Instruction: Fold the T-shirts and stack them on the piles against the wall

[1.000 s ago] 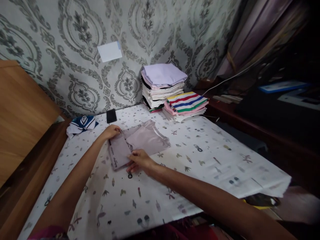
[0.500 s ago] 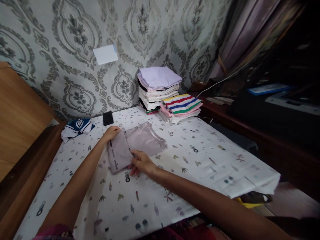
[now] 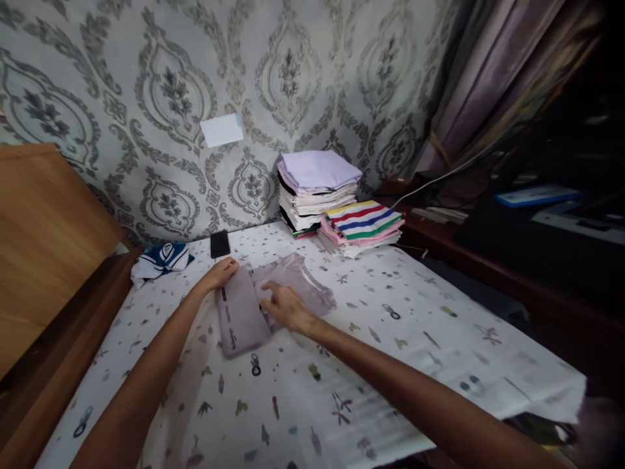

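A greyish-mauve T-shirt (image 3: 241, 317) lies partly folded on the bed-like surface, its left part doubled into a flat panel with small dark print down it. Its neckline end, with a pale inner edge, spreads out to the right. At the panel's far left corner, my left hand (image 3: 223, 272) has its fingers curled on the cloth. My right hand (image 3: 288, 306) is over the middle of the shirt, beside the panel's right edge, index finger stretched out and thumb apart. Nothing shows in its grasp.
Behind stand a tall stack of folded clothes (image 3: 319, 170) and a lower one topped by a striped garment (image 3: 364, 219). A black phone (image 3: 219, 244) and a crumpled blue-and-white garment (image 3: 163, 262) lie at the back left. A patterned white sheet (image 3: 390, 365) covers the surface.
My right hand has let go of the panel's near right edge and moved up and right over the shirt. The panel lies flatter. My left hand stays at its corner; the view has shifted slightly.
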Demonstrator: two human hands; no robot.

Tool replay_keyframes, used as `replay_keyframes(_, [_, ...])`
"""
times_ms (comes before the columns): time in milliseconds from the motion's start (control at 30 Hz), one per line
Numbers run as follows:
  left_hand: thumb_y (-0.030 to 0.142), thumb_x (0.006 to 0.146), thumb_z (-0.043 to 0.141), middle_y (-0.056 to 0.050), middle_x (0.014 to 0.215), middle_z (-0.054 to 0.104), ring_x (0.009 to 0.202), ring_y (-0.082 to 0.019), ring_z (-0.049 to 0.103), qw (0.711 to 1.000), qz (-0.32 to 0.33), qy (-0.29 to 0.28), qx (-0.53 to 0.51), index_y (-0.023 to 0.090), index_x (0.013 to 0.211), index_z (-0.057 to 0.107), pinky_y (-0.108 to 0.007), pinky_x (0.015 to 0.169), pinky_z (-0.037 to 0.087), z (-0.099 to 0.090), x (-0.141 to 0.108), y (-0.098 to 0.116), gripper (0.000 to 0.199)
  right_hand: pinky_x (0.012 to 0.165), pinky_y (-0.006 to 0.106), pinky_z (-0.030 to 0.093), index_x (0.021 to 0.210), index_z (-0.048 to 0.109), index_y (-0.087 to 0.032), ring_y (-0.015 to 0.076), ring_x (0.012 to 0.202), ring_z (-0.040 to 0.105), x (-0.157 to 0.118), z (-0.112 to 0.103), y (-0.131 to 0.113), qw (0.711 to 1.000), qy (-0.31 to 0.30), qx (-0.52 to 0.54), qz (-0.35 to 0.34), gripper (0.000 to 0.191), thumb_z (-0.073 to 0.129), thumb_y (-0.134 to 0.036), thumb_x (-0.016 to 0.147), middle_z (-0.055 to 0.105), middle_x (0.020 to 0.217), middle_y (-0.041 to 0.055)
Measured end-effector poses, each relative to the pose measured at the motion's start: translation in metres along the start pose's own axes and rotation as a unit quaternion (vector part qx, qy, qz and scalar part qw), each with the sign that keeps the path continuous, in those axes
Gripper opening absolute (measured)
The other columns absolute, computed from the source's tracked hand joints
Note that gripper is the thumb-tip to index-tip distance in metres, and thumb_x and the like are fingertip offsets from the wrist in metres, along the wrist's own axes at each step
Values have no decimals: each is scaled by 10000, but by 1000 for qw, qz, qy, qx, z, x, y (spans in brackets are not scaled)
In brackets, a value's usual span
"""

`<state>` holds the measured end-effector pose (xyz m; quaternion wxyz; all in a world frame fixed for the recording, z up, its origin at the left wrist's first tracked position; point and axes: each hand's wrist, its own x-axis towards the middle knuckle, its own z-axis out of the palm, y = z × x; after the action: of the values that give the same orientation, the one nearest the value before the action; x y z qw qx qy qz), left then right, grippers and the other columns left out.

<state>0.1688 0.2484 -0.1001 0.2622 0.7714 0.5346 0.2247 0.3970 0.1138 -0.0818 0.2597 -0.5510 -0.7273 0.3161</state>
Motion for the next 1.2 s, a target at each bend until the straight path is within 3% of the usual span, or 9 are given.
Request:
replay_keyframes(100, [510, 737, 564, 31, 638, 539, 621, -167, 493, 1000, 4, -17, -18, 201, 827, 573, -266, 590, 396, -2, -8, -4, 322, 789, 268, 465, 1195, 660, -151, 194, 874, 666, 41, -1, -6, 1000, 7, -10, 9, 334, 568, -189, 876, 728, 907, 69])
replay_keyframes(200, [468, 714, 592, 21, 677, 563, 656, -161, 509, 999, 15, -16, -27, 194, 775, 574, -262, 612, 401, 2, -12, -6, 281, 854, 293, 463, 1161, 671, -113, 229, 1006, 646, 77, 8, -7, 1000, 8, -13, 26, 336, 598, -157, 836, 706, 1090, 134])
replay_keyframes(367, [415, 773, 524, 21, 629, 517, 654, -159, 468, 999, 25, -4, -30, 198, 676, 556, -269, 615, 377, 4, -10, -8, 240, 882, 304, 466, 1291, 584, -141, 228, 1035, 622, 106, 25, 0, 1000, 1, -7, 9, 610, 734, -181, 701, 668, 1161, 117])
replay_keyframes(467, [435, 809, 468, 34, 591, 449, 613, -145, 421, 999, 31, -14, -39, 206, 626, 479, -266, 589, 360, 2, -9, -9, 294, 781, 241, 472, 1306, 561, -178, 163, 906, 620, 113, 33, 4, 1000, -1, 15, -10, 637, 745, -217, 698, 675, 1070, 47])
replay_keyframes(633, [459, 834, 437, 39, 600, 431, 607, -144, 414, 999, 36, -5, -34, 210, 642, 459, -272, 599, 361, -1, -10, -12, 316, 582, 199, 381, 868, 667, -131, 111, 647, 511, 121, 39, 4, 1000, 2, 19, 3, 118, 603, -209, 806, 563, 686, -32])
replay_keyframes(733, [494, 843, 444, 33, 611, 458, 632, -155, 441, 999, 34, 11, -19, 213, 640, 458, -276, 617, 367, -4, -14, -15, 347, 584, 208, 358, 785, 628, -147, 113, 643, 483, 124, 37, 0, 1000, 20, 8, 7, 139, 557, -242, 859, 533, 664, -32])
replay_keyframes(933, [462, 859, 448, 18, 613, 509, 658, -177, 485, 999, 7, 35, 33, 218, 631, 482, -278, 627, 368, -6, -20, -20, 335, 644, 222, 396, 840, 625, -174, 147, 746, 563, 127, 34, -5, 999, 32, -23, 36, 92, 558, -220, 883, 648, 789, 22])
replay_keyframes(1100, [337, 868, 499, -31, 729, 620, 762, -222, 562, 992, -18, 64, 106, 224, 735, 592, -308, 725, 395, -1, -28, -15, 198, 549, 228, 416, 771, 668, -152, 148, 520, 588, 127, 38, 0, 995, -29, -34, 95, 129, 567, -157, 849, 623, 553, 22])
replay_keyframes(1200, [276, 877, 508, -75, 900, 657, 941, -270, 581, 987, -25, 81, 139, 220, 891, 628, -365, 856, 403, 0, -36, -7, 134, 544, 229, 421, 770, 699, -140, 145, 484, 590, 127, 38, 2, 992, -36, -39, 112, 119, 591, -138, 819, 619, 520, 21])
